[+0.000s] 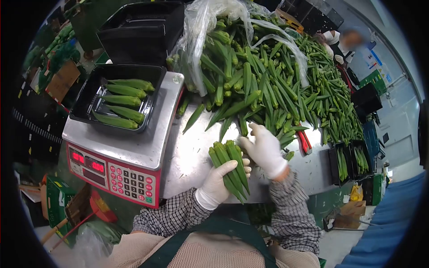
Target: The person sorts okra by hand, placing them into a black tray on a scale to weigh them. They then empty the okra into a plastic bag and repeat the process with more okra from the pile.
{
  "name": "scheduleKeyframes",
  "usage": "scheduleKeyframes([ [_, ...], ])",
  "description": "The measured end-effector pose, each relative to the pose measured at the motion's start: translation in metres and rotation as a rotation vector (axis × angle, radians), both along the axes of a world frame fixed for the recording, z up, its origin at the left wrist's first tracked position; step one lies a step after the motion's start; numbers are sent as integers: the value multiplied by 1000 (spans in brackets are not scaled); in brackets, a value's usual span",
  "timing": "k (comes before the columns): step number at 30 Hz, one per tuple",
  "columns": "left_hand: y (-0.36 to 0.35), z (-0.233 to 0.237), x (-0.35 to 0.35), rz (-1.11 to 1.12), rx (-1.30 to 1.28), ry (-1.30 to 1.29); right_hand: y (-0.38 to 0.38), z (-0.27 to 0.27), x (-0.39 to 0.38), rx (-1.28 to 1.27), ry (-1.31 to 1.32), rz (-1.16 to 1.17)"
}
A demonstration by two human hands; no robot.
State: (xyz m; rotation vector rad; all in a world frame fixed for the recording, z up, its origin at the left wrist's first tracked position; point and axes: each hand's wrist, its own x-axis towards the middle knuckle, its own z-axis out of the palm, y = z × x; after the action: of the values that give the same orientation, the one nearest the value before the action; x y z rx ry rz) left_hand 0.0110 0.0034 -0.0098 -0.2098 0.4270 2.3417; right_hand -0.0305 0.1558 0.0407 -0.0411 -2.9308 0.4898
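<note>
Gathering pods into bunch, it seems: white-gloved left hand (214, 190) at lower centre, fingers clamped around bunch of long green okra pods (234, 166). White-gloved right hand (266, 151) beside it, at near edge of loose green okra heap (268, 85); cannot tell whether fingers grip pod. Next move probably calls for light pinch, bunch kept firm. Bare silver metal worktop (183, 174) left of hands offers room; red-and-silver scale (134, 154) bearing black plastic tray (100, 73) bounds left.
</note>
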Motion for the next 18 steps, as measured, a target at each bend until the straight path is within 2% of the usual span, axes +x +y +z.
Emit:
scheduleKeyframes([
  [2,0,1,0,8,-5,-1,0,-18,-24,116,-36,-47],
  [4,0,2,0,8,-12,-5,18,-17,-11,-91,159,14],
  [5,0,2,-2,0,-16,1,33,-8,4,-225,161,47],
  [7,-2,3,0,-22,-16,-11,55,34,53,-538,8,-54],
  [8,-2,3,2,-30,-12,-15,67,63,82,-559,-143,-135],
  [11,1,8,2,-44,-6,18,109,108,150,-400,-408,-83],
  [14,2,8,3,-83,34,-46,118,91,157,63,-133,17],
  [17,1,4,2,-73,26,-63,87,68,117,-282,-52,-135],
  [18,0,3,2,-57,22,-66,83,50,96,-164,5,-89],
])
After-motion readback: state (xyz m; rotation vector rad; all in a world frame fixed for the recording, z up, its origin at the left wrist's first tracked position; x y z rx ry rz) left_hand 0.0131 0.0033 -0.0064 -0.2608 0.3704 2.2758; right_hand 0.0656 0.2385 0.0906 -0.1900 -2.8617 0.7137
